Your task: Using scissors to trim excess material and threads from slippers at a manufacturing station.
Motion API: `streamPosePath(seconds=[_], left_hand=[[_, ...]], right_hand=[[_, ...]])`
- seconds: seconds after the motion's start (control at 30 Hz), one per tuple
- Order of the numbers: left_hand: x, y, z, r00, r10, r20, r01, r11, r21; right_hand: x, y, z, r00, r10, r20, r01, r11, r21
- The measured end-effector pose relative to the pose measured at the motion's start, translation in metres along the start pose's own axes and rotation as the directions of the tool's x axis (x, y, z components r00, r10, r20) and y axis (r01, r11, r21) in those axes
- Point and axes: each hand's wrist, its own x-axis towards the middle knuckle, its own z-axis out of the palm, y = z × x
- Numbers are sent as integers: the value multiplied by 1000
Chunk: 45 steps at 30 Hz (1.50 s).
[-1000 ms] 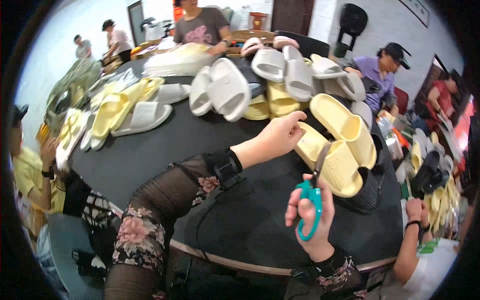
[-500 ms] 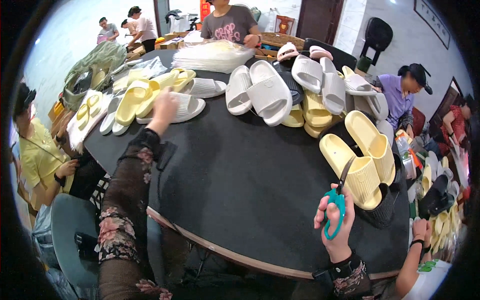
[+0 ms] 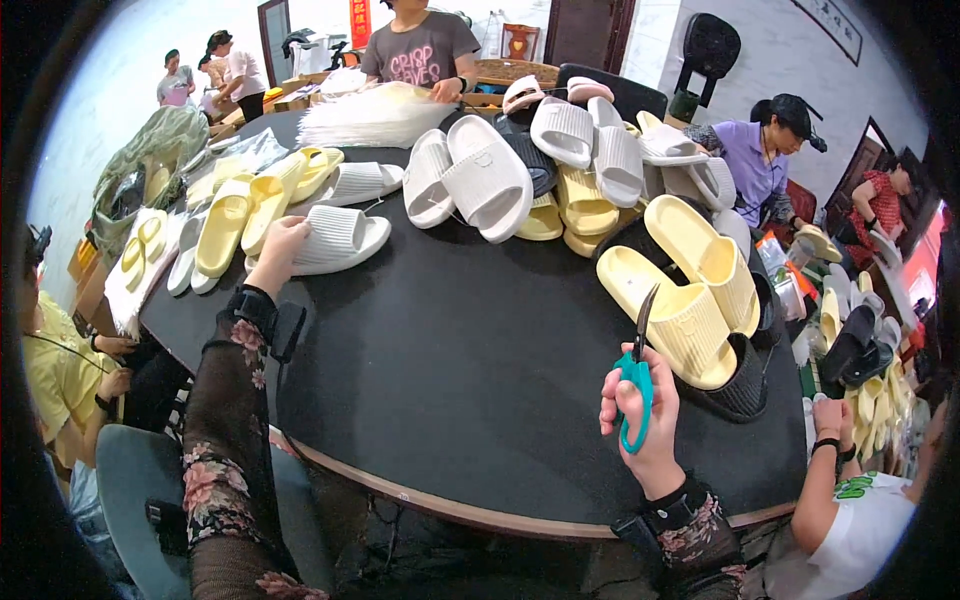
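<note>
White ribbed slipper (image 3: 335,238) lies under the left hand (image 3: 278,250), long axis running rightward, well apart from the right hand (image 3: 640,415) clamped on teal scissors (image 3: 636,385).

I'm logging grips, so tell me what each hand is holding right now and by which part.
The right hand holds scissors by the teal handles, blades pointing up. The left hand rests on a white slipper at its heel end; a firm hold cannot be told.

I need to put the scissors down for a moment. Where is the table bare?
The black table is bare between the left hand, the white slide and the yellow slippers. The far half and right rim are crowded with slippers.
</note>
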Motion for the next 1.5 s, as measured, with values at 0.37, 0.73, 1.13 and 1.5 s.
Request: streamPosePath(seconds=[0.37,0.73,1.13,1.5], left_hand=[[-83,31,-5,944,59,325,-11,989,-148],[-165,77,0,870,-2,494,-32,998,61],[-163,93,-4,734,-90,673,-35,985,170],[-131,70,55,786,18,617,257,899,-354]], right_hand=[[-4,-3,10,997,41,65,-41,999,-9],[4,2,-1,977,-38,211,61,993,-103],[3,20,-7,978,-145,149,162,980,-111],[7,-10,29,960,-50,275,43,999,32]])
